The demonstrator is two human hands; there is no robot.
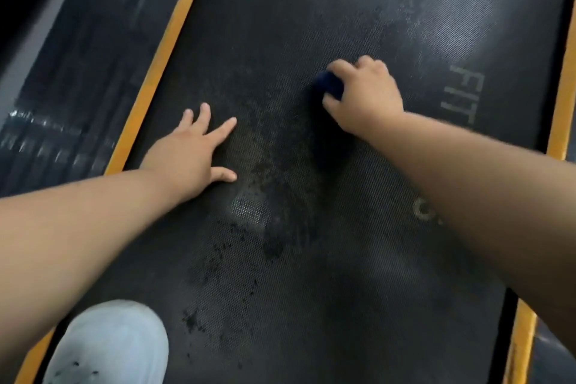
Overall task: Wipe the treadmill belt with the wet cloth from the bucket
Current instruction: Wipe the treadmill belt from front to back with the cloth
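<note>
Looking down along the belt (280, 25), and there's the right hand (363, 89) out in the middle of it, fingers curled over a dark blue cloth (330, 84) and pressing it to the surface. Only a bit of the cloth peeks out on the hand's left side; the rest is tucked under the palm. The left hand (190, 150) is down too, fingers spread and straight, palm on the belt, nearer and off to the left, just inside the yellow strip (162, 50). It grasps nothing and looks like a brace. Between the two hands and running nearer, dark wet blotches (271, 190) mark the textured surface. A pale shoe (109, 343) sits at the near left corner. White lettering (464, 97) runs along the right side, just right of the cloth hand. No bucket in shot.

Now the key bit: the belt's long axis runs near to far, leaning a touch rightward, with a yellow strip down each side. The cloth sits about mid-width, and a greyish, dull-looking stretch lies far and right of it. My read is that the strokes should go out along that axis or across toward the right strip, and the right hand, the one on the cloth, is placed to make them. The job looks partway done, with much of the far belt not yet damp.
</note>
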